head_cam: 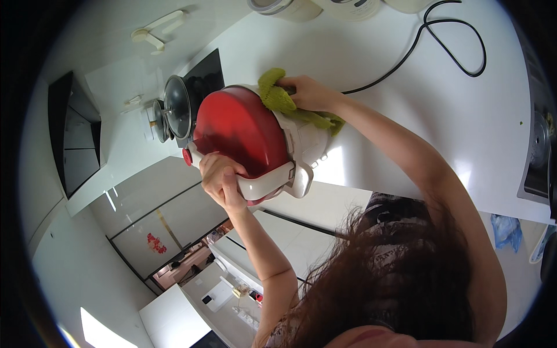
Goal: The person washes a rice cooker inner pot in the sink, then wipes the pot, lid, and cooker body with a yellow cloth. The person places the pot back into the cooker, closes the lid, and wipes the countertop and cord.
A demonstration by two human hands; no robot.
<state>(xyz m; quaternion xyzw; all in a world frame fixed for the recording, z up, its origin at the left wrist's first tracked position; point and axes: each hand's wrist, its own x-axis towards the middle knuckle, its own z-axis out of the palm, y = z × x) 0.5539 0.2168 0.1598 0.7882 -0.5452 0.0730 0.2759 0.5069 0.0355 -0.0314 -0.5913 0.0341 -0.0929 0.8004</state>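
Observation:
A red-and-white electric cooker (243,126), which looks like a rice cooker, leans tilted over the white counter. My left hand (224,180) is wrapped around its white carrying handle (265,185), thumb towards the red lid. On the cooker's far upper side, my right hand (309,93) grips a green cloth (276,91) and presses it against the rim. One end of the cloth hangs down along the white body. Behind my right hand a black power cord (391,69) comes out; where it joins is hidden.
Glass-lidded pans (178,106) stand by a black cooktop (209,71) beyond the cooker. Pale lidded containers (289,9) line the back of the white counter (439,117). A sink (539,161) lies at the right. Below the counter edge is a blue plastic bag (507,232).

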